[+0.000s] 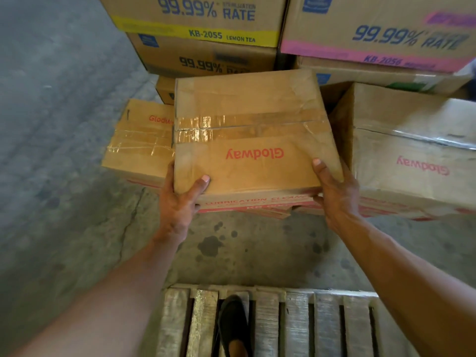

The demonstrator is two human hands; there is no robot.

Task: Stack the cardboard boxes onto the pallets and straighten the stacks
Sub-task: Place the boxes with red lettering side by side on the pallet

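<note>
Head view: left grip (180, 202) and right grip (334, 191) clasp near corners of brown taped cardboard box (247, 135), beyond weathered wooden pallet (296, 323). We judge far end may sag and slip free.

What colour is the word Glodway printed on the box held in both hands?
Red, on brown cardboard; the head view shows it on the held box.

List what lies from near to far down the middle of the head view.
First the wooden pallet → stained concrete floor → left hand and right hand → the Glodway box they grip → stacked boxes behind.
</note>
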